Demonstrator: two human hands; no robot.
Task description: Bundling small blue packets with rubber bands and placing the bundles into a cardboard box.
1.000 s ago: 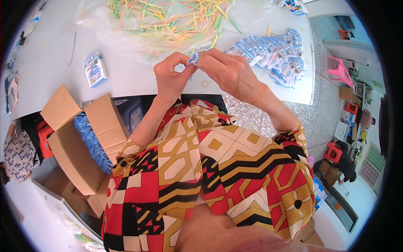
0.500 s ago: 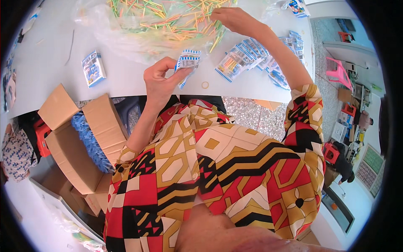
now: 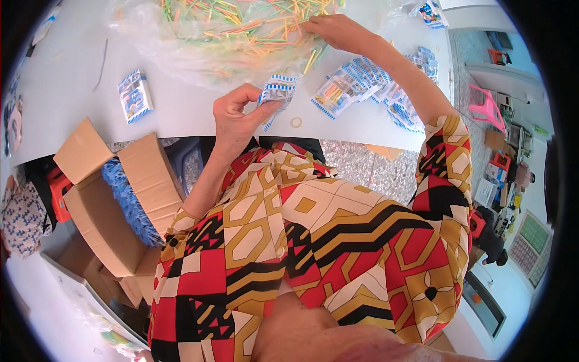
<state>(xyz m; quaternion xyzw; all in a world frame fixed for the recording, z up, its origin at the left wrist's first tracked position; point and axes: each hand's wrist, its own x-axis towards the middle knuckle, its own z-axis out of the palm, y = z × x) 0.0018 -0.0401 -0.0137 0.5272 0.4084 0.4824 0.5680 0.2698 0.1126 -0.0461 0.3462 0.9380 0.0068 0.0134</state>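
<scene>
My left hand (image 3: 235, 111) pinches a small blue-and-white packet (image 3: 278, 90) between thumb and fingers, holding it upright just above the table's near edge. At the far side, my right hand (image 3: 338, 30) is at the edge of a loose pile of thin coloured sticks (image 3: 259, 37), yellow, green and pinkish-orange, lying on clear plastic sheeting (image 3: 205, 65). Its fingers are drawn together and touch the pile; what lies between the fingertips is hidden. Under my right forearm lie several overlapping packets (image 3: 338, 90), with coloured sticks visible through the nearest.
A thicker blue-and-white pack (image 3: 135, 96) lies on the white table (image 3: 72, 90) at left. A rubber band (image 3: 296, 122) rests near the front edge. Below left stands an open cardboard box (image 3: 99, 223) beside blue fluffy material (image 3: 126, 199). A pink stool (image 3: 486, 107) is off to the right.
My left hand and its packet have shifted slightly right in the picture. My right hand stays at the pile, its fingers a little lower and more drawn in.
</scene>
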